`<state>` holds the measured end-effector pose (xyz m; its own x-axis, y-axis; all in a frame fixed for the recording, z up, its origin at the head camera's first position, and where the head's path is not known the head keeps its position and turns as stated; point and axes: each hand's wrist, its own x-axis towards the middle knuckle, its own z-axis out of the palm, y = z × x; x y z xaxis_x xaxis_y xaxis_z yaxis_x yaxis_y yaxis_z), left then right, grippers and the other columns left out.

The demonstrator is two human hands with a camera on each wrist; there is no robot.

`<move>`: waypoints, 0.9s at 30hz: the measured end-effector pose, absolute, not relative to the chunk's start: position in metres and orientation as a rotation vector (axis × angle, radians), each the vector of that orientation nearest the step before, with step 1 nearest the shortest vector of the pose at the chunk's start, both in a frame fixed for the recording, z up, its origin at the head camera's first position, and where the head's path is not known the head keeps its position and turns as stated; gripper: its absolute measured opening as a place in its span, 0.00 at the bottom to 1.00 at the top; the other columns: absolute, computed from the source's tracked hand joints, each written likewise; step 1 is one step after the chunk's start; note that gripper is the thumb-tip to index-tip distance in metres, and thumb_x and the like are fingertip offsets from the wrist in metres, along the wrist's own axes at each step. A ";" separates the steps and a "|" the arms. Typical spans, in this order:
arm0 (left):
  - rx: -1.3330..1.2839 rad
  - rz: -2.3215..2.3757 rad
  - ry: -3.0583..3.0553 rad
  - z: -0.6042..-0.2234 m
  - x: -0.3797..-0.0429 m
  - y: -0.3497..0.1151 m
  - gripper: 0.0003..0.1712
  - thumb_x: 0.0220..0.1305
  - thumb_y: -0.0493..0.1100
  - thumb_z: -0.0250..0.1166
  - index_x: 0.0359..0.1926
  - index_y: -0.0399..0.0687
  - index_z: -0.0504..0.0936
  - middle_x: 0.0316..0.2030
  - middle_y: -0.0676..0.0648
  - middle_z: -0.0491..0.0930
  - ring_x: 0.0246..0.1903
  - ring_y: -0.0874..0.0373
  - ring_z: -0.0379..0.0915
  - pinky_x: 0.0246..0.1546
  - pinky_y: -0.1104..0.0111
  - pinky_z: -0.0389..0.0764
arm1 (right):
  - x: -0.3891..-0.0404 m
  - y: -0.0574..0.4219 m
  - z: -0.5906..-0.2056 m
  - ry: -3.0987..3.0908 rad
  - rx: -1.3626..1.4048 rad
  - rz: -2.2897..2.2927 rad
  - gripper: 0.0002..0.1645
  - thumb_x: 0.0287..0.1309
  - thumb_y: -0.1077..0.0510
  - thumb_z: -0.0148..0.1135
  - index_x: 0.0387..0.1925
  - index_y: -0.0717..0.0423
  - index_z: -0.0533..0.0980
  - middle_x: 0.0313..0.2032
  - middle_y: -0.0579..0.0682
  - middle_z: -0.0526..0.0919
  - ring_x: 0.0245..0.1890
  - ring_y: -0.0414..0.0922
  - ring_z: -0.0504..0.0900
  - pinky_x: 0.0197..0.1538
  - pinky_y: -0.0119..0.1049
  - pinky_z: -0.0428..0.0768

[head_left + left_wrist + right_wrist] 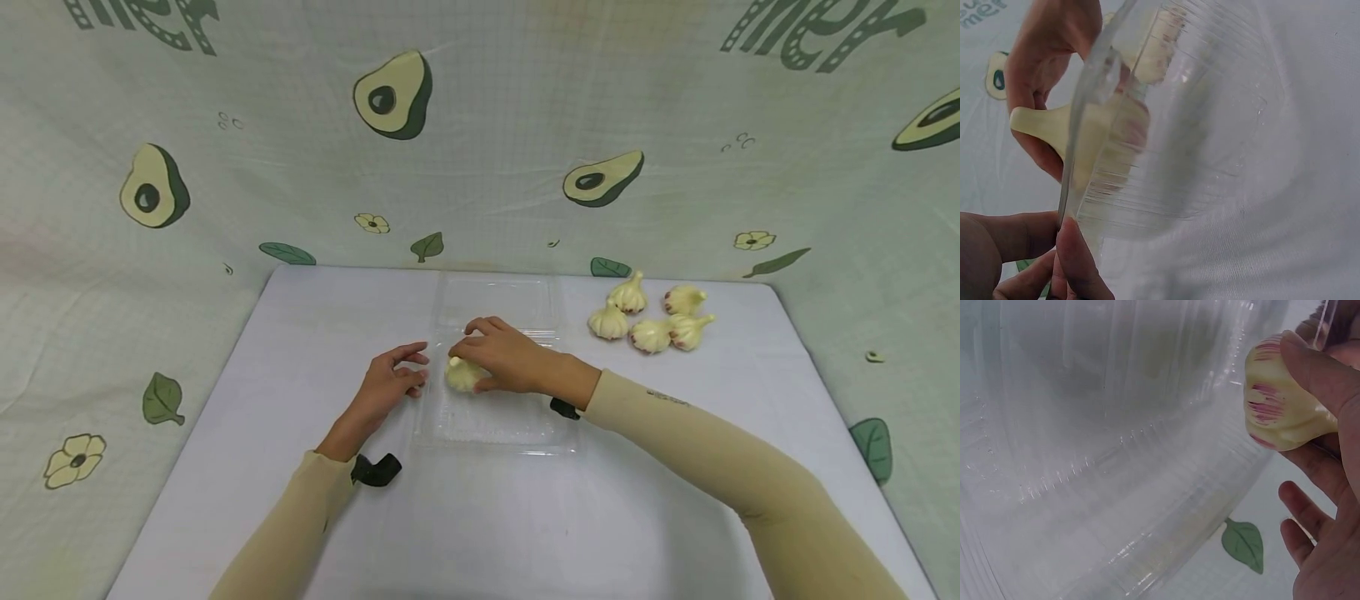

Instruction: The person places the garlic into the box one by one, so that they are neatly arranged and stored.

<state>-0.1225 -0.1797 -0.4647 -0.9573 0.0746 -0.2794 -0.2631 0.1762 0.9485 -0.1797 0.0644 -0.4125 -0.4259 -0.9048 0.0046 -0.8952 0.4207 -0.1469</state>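
My right hand (506, 358) holds a cream garlic bulb (461, 375) over the left part of a clear plastic clamshell container (510, 425). In the right wrist view, pink streaks mark the base of this bulb (1266, 403), and the thumb and fingers pinch it. At the container's left side is my left hand (390, 382). Its thumb and a finger pinch the rim (1067, 200) in the left wrist view. Through the clear wall the bulb (1113, 134) shows with its stem pointing outward.
The container's lid (498, 302) lies folded back behind the base. Several more garlic bulbs (649, 335) are grouped at the back right of the white table (480, 525). Behind the table hangs a cloth (495, 167) printed with avocados and leaves.
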 end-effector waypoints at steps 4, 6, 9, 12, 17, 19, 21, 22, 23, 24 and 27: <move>-0.179 1.847 2.193 -0.465 -0.123 -0.180 0.31 0.73 0.29 0.64 0.75 0.36 0.71 0.58 0.35 0.75 0.36 0.60 0.79 0.32 0.74 0.82 | -0.181 0.062 -0.417 2.557 -1.628 -0.175 0.35 0.57 0.49 0.82 0.64 0.52 0.78 0.60 0.49 0.85 0.68 0.55 0.72 0.74 0.52 0.65; -0.189 1.842 2.192 -0.466 -0.124 -0.179 0.31 0.73 0.29 0.64 0.75 0.36 0.71 0.58 0.36 0.75 0.36 0.61 0.79 0.32 0.74 0.82 | -0.182 0.061 -0.420 2.551 -1.614 -0.148 0.35 0.58 0.49 0.81 0.64 0.52 0.78 0.61 0.49 0.85 0.69 0.55 0.71 0.74 0.51 0.65; -0.196 1.840 2.190 -0.466 -0.124 -0.179 0.31 0.73 0.29 0.64 0.75 0.36 0.72 0.57 0.36 0.75 0.35 0.61 0.79 0.32 0.74 0.82 | -0.182 0.060 -0.425 2.556 -1.608 -0.098 0.35 0.59 0.49 0.81 0.65 0.51 0.78 0.62 0.48 0.84 0.71 0.56 0.70 0.75 0.52 0.64; -0.192 1.841 2.192 -0.466 -0.124 -0.179 0.31 0.73 0.29 0.64 0.74 0.35 0.72 0.58 0.36 0.75 0.35 0.62 0.78 0.32 0.74 0.82 | -0.182 0.059 -0.429 2.560 -1.629 -0.065 0.36 0.58 0.51 0.81 0.65 0.52 0.78 0.62 0.48 0.83 0.72 0.57 0.69 0.76 0.52 0.65; -0.182 1.843 2.193 -0.464 -0.123 -0.177 0.31 0.73 0.29 0.64 0.75 0.35 0.71 0.58 0.35 0.75 0.34 0.62 0.78 0.31 0.74 0.81 | -0.180 0.058 -0.432 2.583 -1.662 -0.048 0.37 0.55 0.54 0.83 0.64 0.52 0.78 0.62 0.49 0.82 0.72 0.56 0.69 0.75 0.51 0.66; -0.185 1.842 2.193 -0.463 -0.123 -0.176 0.31 0.73 0.29 0.64 0.75 0.35 0.71 0.58 0.35 0.75 0.34 0.62 0.78 0.31 0.74 0.81 | -0.179 0.058 -0.432 2.594 -1.658 -0.044 0.37 0.55 0.54 0.83 0.65 0.52 0.77 0.62 0.49 0.81 0.71 0.55 0.70 0.75 0.51 0.66; -0.190 1.840 2.195 -0.463 -0.123 -0.176 0.31 0.73 0.29 0.64 0.75 0.35 0.71 0.59 0.34 0.75 0.34 0.62 0.78 0.31 0.74 0.81 | -0.178 0.058 -0.430 2.603 -1.644 -0.038 0.38 0.55 0.54 0.83 0.66 0.52 0.77 0.63 0.49 0.81 0.70 0.54 0.71 0.75 0.50 0.66; -0.193 1.837 2.198 -0.463 -0.123 -0.176 0.31 0.74 0.30 0.64 0.75 0.35 0.71 0.59 0.34 0.75 0.35 0.62 0.78 0.31 0.74 0.81 | -0.177 0.058 -0.429 2.608 -1.637 -0.027 0.39 0.56 0.54 0.83 0.67 0.52 0.76 0.63 0.49 0.80 0.70 0.53 0.71 0.75 0.50 0.66; -0.194 1.835 2.201 -0.463 -0.122 -0.176 0.31 0.74 0.30 0.64 0.75 0.35 0.71 0.59 0.34 0.75 0.35 0.62 0.78 0.31 0.74 0.81 | -0.176 0.058 -0.428 2.613 -1.632 -0.016 0.39 0.56 0.53 0.83 0.68 0.52 0.76 0.64 0.49 0.80 0.69 0.53 0.71 0.75 0.50 0.66; -0.195 1.833 2.205 -0.463 -0.122 -0.176 0.31 0.74 0.30 0.64 0.75 0.35 0.71 0.59 0.34 0.75 0.35 0.61 0.79 0.31 0.74 0.82 | -0.175 0.059 -0.426 2.619 -1.627 -0.003 0.39 0.57 0.52 0.82 0.68 0.52 0.76 0.64 0.49 0.80 0.69 0.53 0.72 0.75 0.50 0.66; -0.193 1.830 2.213 -0.463 -0.122 -0.176 0.31 0.74 0.30 0.64 0.75 0.35 0.71 0.60 0.33 0.75 0.35 0.62 0.79 0.31 0.74 0.82 | -0.171 0.062 -0.419 2.639 -1.614 0.010 0.39 0.60 0.51 0.80 0.69 0.52 0.75 0.66 0.50 0.79 0.69 0.53 0.72 0.75 0.50 0.66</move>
<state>-0.1220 -0.1765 -0.4628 -0.9566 0.0640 -0.2842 -0.2671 0.1964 0.9434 -0.1706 0.0620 -0.4190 -0.4549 -0.8894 -0.0449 -0.8898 0.4560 -0.0197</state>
